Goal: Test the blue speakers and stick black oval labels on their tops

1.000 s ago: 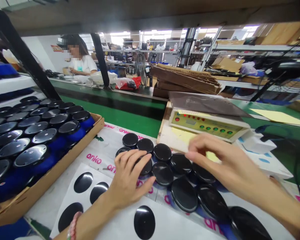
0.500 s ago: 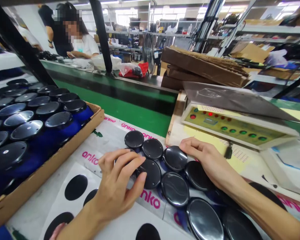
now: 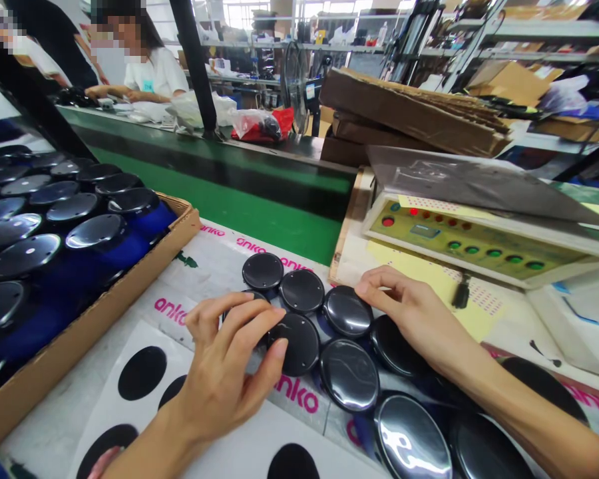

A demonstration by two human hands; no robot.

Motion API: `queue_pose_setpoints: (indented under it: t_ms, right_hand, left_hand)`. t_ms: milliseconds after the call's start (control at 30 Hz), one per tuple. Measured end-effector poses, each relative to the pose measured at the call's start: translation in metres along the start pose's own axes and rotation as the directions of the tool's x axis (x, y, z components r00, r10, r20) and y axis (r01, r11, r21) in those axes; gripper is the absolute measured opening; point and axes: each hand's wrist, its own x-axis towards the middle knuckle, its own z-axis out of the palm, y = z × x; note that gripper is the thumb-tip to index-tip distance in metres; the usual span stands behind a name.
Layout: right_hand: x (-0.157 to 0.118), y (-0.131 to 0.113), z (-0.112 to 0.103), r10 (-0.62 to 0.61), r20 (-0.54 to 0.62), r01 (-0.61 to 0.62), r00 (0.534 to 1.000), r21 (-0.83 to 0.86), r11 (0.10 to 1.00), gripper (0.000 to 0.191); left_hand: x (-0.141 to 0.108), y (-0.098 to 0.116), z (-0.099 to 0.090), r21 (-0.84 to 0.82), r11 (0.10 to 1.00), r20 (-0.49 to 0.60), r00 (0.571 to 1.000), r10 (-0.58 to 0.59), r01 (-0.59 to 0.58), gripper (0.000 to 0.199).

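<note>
My left hand (image 3: 232, 356) is curved with its fingers apart. Its index finger and thumb meet the left edge of a matte black round top (image 3: 295, 344), while another black disc lies partly hidden under its other fingers. My right hand (image 3: 412, 299) has thumb and forefinger close together at the upper right rim of a glossy black round top (image 3: 348, 311); I cannot make out anything between them. More black discs on dark blue bodies cluster around both hands, among them a glossy one (image 3: 349, 374) and a larger one (image 3: 413, 436) in front.
At left, a cardboard tray (image 3: 182, 229) holds many black-topped blue pieces. A white sheet with black circles (image 3: 142, 372) lies under my left forearm. A control box with buttons (image 3: 479, 246) stands right, flattened cardboard (image 3: 404, 113) behind it. A person (image 3: 152, 70) sits across the green belt.
The camera view has shifted slightly. My hands keep nearly the same places by the black discs. Across the belt, the seated person's hands have moved left.
</note>
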Motion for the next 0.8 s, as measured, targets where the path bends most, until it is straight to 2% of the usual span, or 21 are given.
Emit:
queue_pose_setpoints:
  t_ms: [300,500,700,800]
  right_hand:
    - [-0.0024,0.0031,0.0035,-0.165,-0.054,0.156,0.985,-0.151,0.976,0.025]
    - [-0.0051,0.0014,0.0065,-0.177,-0.072,0.154,0.981,-0.252,0.955,0.021]
    - [-0.0082,0.0016,0.0073,-0.248,-0.037,0.218,0.968,-0.359,0.908,0.018]
    - [-0.0073,0.0037,0.0067,-0.211,-0.051,0.19,0.976,-0.272,0.943,0.013]
  left_hand:
    - [0.0004,0.0002,0.0003,-0.002,1.0,0.023,1.0,-0.009,0.009,0.023]
    - [0.0012,0.0,0.0005,0.006,1.0,0.028,1.0,-0.006,0.006,0.02]
    - [0.0017,-0.0001,0.0011,0.015,1.0,0.035,0.999,-0.019,0.018,0.018]
    - [0.0016,-0.0001,0.0014,0.01,1.0,0.02,1.0,-0.019,0.019,0.016]
